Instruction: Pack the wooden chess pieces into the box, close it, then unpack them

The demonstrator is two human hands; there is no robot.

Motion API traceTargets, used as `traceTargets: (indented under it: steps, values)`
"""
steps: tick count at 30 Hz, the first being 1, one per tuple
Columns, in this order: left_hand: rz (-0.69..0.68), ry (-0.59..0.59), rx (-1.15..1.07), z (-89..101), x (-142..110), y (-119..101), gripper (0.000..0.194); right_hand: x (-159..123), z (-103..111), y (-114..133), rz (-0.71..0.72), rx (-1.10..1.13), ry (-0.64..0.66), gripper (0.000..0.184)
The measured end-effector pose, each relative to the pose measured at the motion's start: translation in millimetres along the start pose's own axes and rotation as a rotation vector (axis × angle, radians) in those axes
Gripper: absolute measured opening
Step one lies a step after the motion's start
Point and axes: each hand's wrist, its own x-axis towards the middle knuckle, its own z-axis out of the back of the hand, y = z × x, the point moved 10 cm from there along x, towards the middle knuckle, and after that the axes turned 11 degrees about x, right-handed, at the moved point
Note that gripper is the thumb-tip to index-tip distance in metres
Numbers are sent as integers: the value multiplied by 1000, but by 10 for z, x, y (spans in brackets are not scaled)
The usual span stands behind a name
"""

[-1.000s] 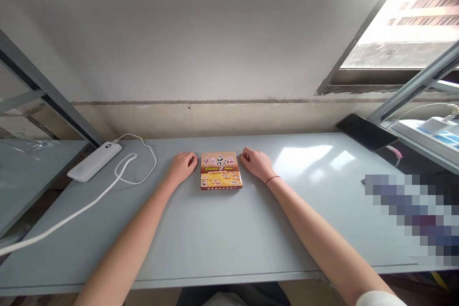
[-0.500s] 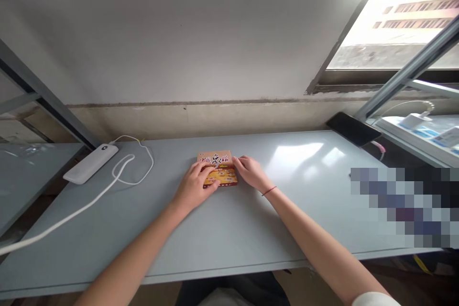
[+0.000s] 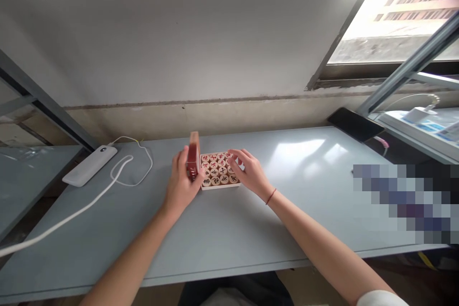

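My left hand [image 3: 180, 185] grips the lid of the Chinese chess box [image 3: 194, 155], holding it upright on its edge with its red side showing. Just right of the lid, the open bottom tray [image 3: 219, 185] sits flat on the grey table [image 3: 287, 215]. It is packed with round wooden Chinese chess pieces [image 3: 216, 169] with red and dark characters. My right hand [image 3: 249, 170] rests against the tray's right side, fingers spread over its corner. The lid and my left hand hide part of the tray's left edge.
A white power bank [image 3: 89, 166] with a looping white cable [image 3: 124, 172] lies to the left. A black phone [image 3: 355, 124] lies at the far right corner of the table, below a bright window. A pixelated patch covers the right side.
The lid has come up off the box and now stands upright in my left hand, uncovering the pieces in the tray. My right hand has shifted to the tray's right side.
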Motion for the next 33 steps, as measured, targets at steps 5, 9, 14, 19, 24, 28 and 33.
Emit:
traceTargets:
  steps: [5,9,14,19,24,28,33]
  values:
    - [90,-42,-11,327,125,155,58,16,107,-397,-220,-37,-65,30]
    - [17,-304,150,794,134,12,56,11,109,-485,-306,-80,-41,29]
    - [-205,-305,383,749,55,-352,26,-18,-24,-572,-386,-180,111,34]
    - [-79,140,558,105,61,12,26,-30,-91,-610,-408,-183,193,37]
    - [62,575,519,-447,-87,394,35,-30,-112,-573,-400,-157,221,36]
    - [57,564,329,-546,-94,271,37,-55,-179,-536,-383,-114,246,36]
    - [77,496,202,-556,-78,294,35,-79,-223,-521,-371,-124,254,36]
